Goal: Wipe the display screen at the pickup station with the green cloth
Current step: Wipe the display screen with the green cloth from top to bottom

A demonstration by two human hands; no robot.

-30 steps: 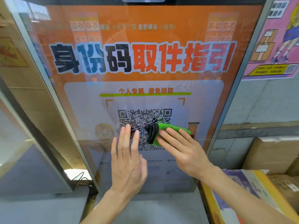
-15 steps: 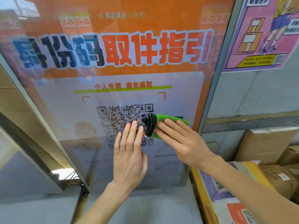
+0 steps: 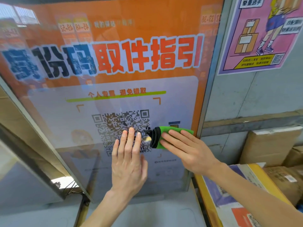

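Since a second ago, cloth [image 3: 165,131] has slid right across screen [image 3: 114,38]: off QR code [image 3: 121,122], now near screen's right edge, lower half. Right grip [image 3: 188,151] on it, fingers straight, pressing cloth flat to glass, not pinching. Left grip [image 3: 129,161] has followed, flat on lower QR code, fingers straight and together, holding nothing. Meaning: one rightward stroke about finished; upper half and left side likely still to wipe. Count: one screen, one cloth, two grips, one poster [image 3: 262,35] beside screen.
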